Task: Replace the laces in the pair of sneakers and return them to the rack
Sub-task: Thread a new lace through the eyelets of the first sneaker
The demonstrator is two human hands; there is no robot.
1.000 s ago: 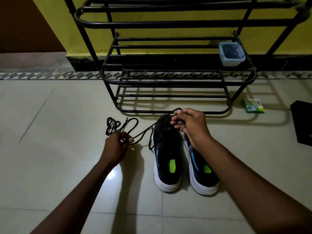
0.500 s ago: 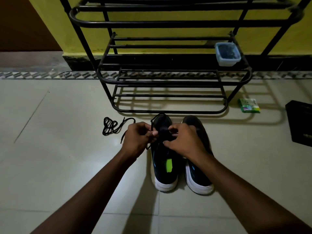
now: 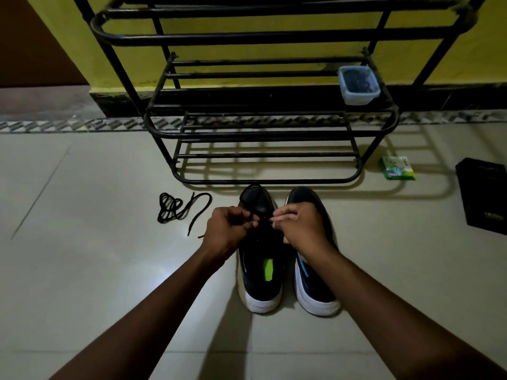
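Observation:
Two dark sneakers with white soles stand side by side on the floor, toes toward the rack: the left sneaker (image 3: 260, 281) and the right sneaker (image 3: 310, 283). Over the left sneaker's lacing area my left hand (image 3: 229, 233) and my right hand (image 3: 300, 229) each pinch a black lace (image 3: 260, 218) that runs across the shoe. A second black lace (image 3: 178, 208) lies bunched on the tiles left of the shoes. The black metal shoe rack (image 3: 263, 133) stands just beyond the toes.
A small plastic tub (image 3: 358, 85) with dark contents sits on the rack's middle shelf at the right. A green packet (image 3: 397, 168) lies on the floor right of the rack. A black box (image 3: 484, 196) sits at the far right.
My left hand moved right from the floor beside the loose lace to the left sneaker. My right hand came down from the toe to the lacing area; both now pinch the lace close together.

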